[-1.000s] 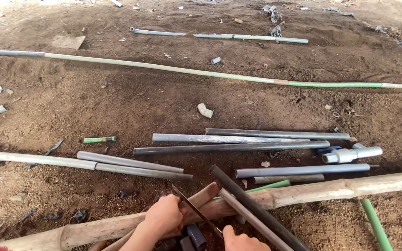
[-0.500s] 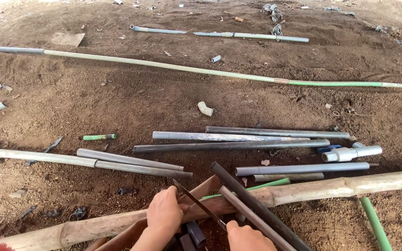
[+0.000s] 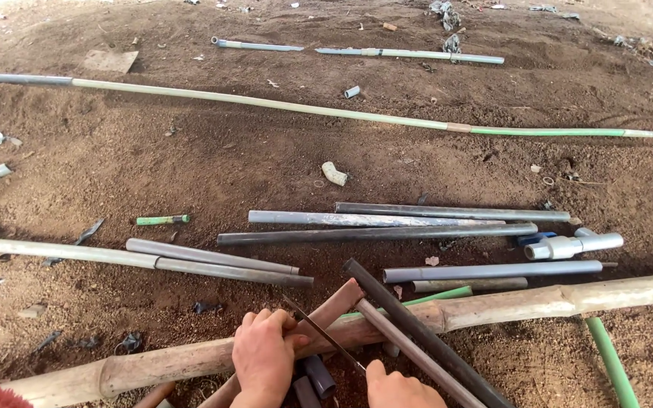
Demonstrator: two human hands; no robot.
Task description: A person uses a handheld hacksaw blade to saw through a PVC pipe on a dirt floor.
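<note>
Left hand [image 3: 264,361] at the near edge of the dirt ground [image 3: 190,166], grip clenched around a reddish-brown pipe [image 3: 334,308] that lies propped on a bamboo pole [image 3: 508,306]. Right hand [image 3: 398,389] just beside it, mostly cut off by the frame; thumb up against a thin hacksaw blade [image 3: 323,332] that slants across the brown pipe, but can't tell whether that grip is closed on it. Two dark grey pipes [image 3: 425,340] lean over the pole just right of the blade. Short grey offcuts [image 3: 317,375] sit between the hands. Green pipe [image 3: 610,359] runs out from under the pole at near right. Beyond the pole: a grey pipe [image 3: 493,270], then a white tee fitting [image 3: 572,245] at right, a stack of three long grey pipes [image 3: 387,227] mid-ground, two more joined grey pipes [image 3: 190,261] at left. Small green marker-like piece [image 3: 162,220] left of those. White elbow fitting [image 3: 334,174] further out, alone. Long pale-green pipe [image 3: 304,109] spans the whole ground side to side. At the far edge another jointed pipe run [image 3: 387,53].
</note>
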